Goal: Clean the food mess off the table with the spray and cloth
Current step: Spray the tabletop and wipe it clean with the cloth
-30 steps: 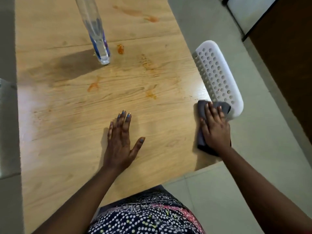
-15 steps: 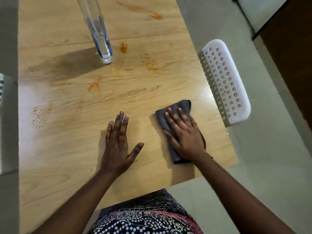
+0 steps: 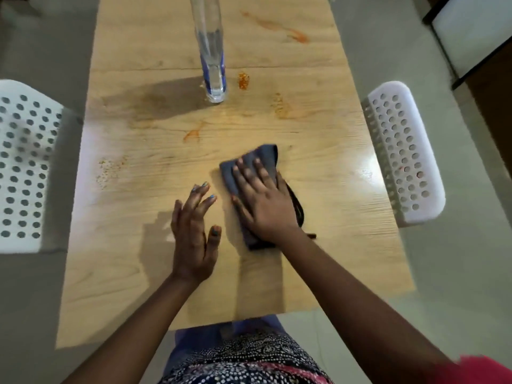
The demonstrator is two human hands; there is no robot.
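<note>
Right hand, fingers flat, presses grey cloth on bench near its front; left hand open beside it, holding nothing. Spray bottle stands mid-bench. Orange stains beyond the cloth unwiped; most cleaning apparently left.

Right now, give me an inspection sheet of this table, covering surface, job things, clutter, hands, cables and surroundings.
Surface: wooden table, orange food smears and crumbs remaining.
Job's things: grey cloth flat on the table; clear spray bottle upright at the far middle.
Clutter: nothing seen.
Hands: right hand presses flat on the cloth; left hand open beside it, holding nothing.
Cables: nothing seen.
Surroundings: white perforated chair at the right, another chair at the left, tiled floor.
</note>
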